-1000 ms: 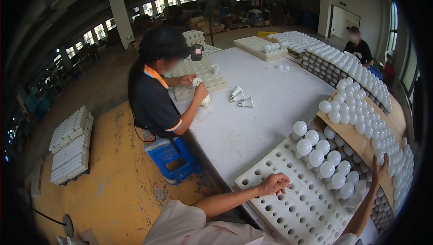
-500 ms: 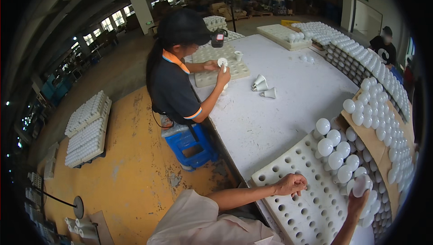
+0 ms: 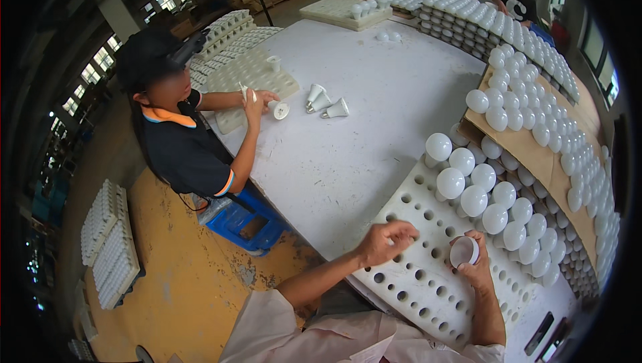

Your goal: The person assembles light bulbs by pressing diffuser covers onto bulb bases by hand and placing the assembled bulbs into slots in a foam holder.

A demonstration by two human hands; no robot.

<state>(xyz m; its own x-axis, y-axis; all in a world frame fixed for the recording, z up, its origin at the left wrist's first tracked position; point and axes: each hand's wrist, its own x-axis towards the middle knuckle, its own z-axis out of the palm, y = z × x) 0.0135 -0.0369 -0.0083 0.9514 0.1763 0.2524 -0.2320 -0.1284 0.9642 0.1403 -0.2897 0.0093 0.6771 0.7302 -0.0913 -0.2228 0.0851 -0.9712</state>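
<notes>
My right hand [image 3: 478, 266] is closed around a white bulb cover [image 3: 463, 252], its round open end facing up toward me. Below it lies a white foam tray [image 3: 420, 275] pierced with rows of round holes. Over the tray's left part hovers my left hand [image 3: 386, 241], its fingers drawn together; anything small between them is too hard to make out. Round white bulb covers [image 3: 473, 200] stand in rows along the tray's far right side, close to my right hand.
Stacked layers of white bulb covers [image 3: 535, 105] on cardboard line the table's right side. Three bulb housings [image 3: 321, 101] lie mid-table. At left, a co-worker [image 3: 190, 136] handles a white lamp part [image 3: 281, 110] by a foam tray [image 3: 267, 82]. A blue stool [image 3: 251, 226] stands there.
My right hand has brought the bulb cover from the rows at right to above the tray, turning its opening upward. My view has swung right. The co-worker's lamp part has been tilted.
</notes>
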